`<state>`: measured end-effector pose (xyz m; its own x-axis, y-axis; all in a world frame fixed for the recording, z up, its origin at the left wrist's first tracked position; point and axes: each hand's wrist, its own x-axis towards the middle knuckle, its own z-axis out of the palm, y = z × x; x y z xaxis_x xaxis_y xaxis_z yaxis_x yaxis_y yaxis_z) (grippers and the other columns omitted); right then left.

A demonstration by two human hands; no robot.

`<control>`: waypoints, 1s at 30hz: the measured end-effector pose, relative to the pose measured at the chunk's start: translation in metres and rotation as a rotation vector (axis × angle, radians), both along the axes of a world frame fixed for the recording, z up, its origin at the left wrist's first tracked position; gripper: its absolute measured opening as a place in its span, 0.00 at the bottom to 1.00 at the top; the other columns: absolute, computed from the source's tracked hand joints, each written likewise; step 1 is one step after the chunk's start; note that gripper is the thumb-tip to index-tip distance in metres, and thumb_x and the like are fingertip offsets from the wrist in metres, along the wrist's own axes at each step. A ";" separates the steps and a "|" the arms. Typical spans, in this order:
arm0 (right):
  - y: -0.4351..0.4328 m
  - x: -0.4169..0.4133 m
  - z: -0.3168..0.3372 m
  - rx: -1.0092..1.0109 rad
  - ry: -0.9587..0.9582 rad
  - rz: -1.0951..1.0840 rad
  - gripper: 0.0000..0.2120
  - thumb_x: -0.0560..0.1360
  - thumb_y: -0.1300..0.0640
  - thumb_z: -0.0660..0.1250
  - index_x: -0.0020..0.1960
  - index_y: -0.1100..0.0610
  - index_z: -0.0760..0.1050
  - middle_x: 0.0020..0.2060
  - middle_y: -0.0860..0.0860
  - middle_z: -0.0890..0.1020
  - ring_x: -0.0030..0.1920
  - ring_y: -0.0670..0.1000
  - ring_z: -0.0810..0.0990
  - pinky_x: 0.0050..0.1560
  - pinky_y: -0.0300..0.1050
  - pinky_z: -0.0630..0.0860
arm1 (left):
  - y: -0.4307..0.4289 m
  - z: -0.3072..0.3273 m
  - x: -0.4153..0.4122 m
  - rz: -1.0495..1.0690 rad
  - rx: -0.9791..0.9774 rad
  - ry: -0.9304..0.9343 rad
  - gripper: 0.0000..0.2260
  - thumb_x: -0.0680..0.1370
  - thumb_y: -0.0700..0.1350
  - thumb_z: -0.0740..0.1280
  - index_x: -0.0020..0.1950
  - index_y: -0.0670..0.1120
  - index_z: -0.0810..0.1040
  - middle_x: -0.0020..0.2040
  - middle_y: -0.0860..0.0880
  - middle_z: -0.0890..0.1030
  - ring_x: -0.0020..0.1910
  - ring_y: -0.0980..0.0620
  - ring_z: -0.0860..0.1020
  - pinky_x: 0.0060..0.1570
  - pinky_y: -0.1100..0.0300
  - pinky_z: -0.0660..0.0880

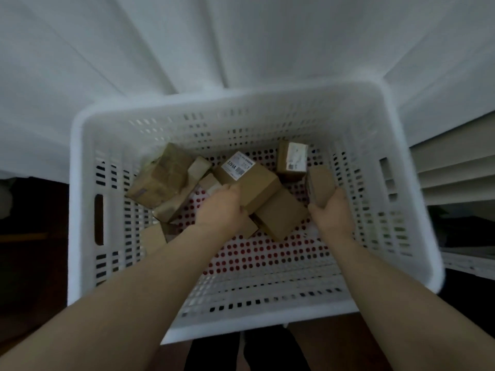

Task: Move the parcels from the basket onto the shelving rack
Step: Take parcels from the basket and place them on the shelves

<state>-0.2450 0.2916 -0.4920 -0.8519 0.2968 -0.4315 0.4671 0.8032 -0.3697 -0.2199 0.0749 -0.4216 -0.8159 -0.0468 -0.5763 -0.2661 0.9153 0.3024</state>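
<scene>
You are reaching both arms down into the white basket, where the parcels are lying in a loose heap on its perforated floor. Your left hand is gripping the labelled box at its near corner: the thumb is pressing on the plain brown side and the fingers are curling over the far edge, mostly out of sight. That box is lying aslant, its long axis running from far left to near right, with the white label facing up at the far end. Your right hand is closing round the lower end of a small brown box, which is standing nearly upright and pointing away from you, clear of the heap. A plain box is sitting just under the labelled one, touching it; a taped box is crowding in on the left, and another box with a label is standing near the far wall. White shelves are showing beyond the basket's right side, and a white curtain is hanging behind.
</scene>
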 end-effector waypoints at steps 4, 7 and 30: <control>0.015 0.010 0.091 -0.245 0.176 -0.149 0.25 0.70 0.48 0.70 0.62 0.57 0.69 0.55 0.55 0.76 0.53 0.54 0.78 0.51 0.52 0.78 | 0.005 0.066 0.006 0.124 0.108 0.023 0.18 0.79 0.45 0.61 0.69 0.46 0.68 0.65 0.46 0.74 0.61 0.48 0.74 0.54 0.56 0.72; 0.025 0.018 0.171 -0.537 0.273 -0.322 0.16 0.72 0.57 0.72 0.58 0.51 0.73 0.49 0.46 0.78 0.48 0.44 0.77 0.49 0.44 0.78 | 0.010 0.123 0.007 0.211 0.206 0.062 0.19 0.80 0.48 0.62 0.71 0.47 0.68 0.65 0.47 0.75 0.59 0.50 0.75 0.54 0.57 0.74; 0.055 0.143 0.432 -1.166 0.483 -0.759 0.10 0.72 0.62 0.69 0.53 0.56 0.78 0.45 0.53 0.82 0.48 0.54 0.81 0.43 0.51 0.80 | 0.031 0.350 0.021 0.322 1.150 -0.155 0.10 0.76 0.40 0.69 0.57 0.43 0.77 0.50 0.45 0.82 0.48 0.48 0.81 0.42 0.56 0.77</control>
<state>-0.1016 0.3464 -0.0603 -0.7823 0.4202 -0.4599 0.2767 -0.4270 -0.8609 -0.1991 0.1059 -0.0712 -0.7798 0.3698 -0.5051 -0.5382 0.0160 0.8427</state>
